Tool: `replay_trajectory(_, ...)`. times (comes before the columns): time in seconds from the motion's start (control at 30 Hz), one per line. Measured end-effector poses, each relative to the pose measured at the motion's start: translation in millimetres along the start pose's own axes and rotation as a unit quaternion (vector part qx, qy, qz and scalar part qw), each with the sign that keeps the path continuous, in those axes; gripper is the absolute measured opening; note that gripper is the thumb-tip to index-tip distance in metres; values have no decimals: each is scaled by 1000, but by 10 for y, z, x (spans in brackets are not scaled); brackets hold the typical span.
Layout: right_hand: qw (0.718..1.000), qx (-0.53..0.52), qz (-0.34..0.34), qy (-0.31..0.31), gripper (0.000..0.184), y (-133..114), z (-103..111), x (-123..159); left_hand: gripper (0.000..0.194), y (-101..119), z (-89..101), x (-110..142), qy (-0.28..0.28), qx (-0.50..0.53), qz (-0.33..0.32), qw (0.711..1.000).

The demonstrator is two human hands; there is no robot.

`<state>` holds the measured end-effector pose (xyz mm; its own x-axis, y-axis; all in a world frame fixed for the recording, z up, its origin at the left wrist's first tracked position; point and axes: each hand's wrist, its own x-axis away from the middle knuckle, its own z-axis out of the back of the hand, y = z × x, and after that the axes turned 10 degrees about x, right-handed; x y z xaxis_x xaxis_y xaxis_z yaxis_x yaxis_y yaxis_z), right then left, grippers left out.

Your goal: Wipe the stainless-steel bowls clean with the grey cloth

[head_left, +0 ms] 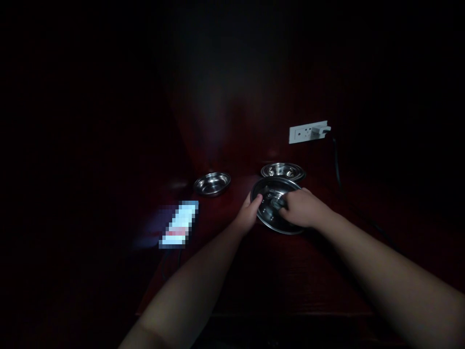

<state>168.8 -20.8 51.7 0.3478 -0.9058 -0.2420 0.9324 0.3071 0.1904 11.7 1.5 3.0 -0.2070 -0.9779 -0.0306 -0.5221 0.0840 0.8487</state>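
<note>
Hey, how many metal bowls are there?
3 visible: a held bowl in the left hand, right hand reaching into it; a far bowl just behind; a left bowl set apart. Others could be nested or lost in the dark.

No text, label, brand, number or sign is readable on anything in the scene; the lit panel at left is too blurred to read.
</note>
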Motion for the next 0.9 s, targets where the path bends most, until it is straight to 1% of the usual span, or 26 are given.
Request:
replay_trajectory(0.1,995,-46,59,70,17,-25,22,-4,42,6,-18,13,-6,6,-7,1000)
replay_trajectory(0.17,988,-66,68,120,12,-28,34,-12,42,8,-22,16,-9,9,-11,1000)
replay_trajectory(0.23,982,-71,39,169,11,-9,44,-20,42,9,-24,15,-8,7,-12,1000)
replay_trajectory(0.3,975,-66,-10,212,13,26,52,-28,43,11,-27,12,-7,3,-10,1000)
replay_trajectory(0.37,971,-59,-41,226,17,61,59,-34,44,12,-28,9,-5,2,-8,1000)
replay_trajectory(0.4,973,-57,-42,219,18,73,60,-36,43,12,-28,7,-4,2,-7,1000)
replay_trajectory(0.47,983,-57,-11,177,21,82,54,-37,43,10,-27,3,-4,6,-6,1000)
replay_trajectory(0.6,993,-78,80,38,26,61,2,-12,41,10,-27,4,-3,8,-8,1000)
replay_trajectory(0.67,991,-85,97,-26,25,49,-27,12,40,10,-28,6,1,4,-6,1000)
replay_trajectory(0.7,990,-89,100,-47,24,46,-36,24,39,10,-27,6,3,4,-4,1000)
replay_trajectory(0.77,987,-101,107,-66,23,46,-44,40,39,6,-22,2,3,4,-3,1000)
replay_trajectory(0.9,984,-121,107,-69,24,63,-52,35,37,-8,-1,-18,-7,3,-6,1000)
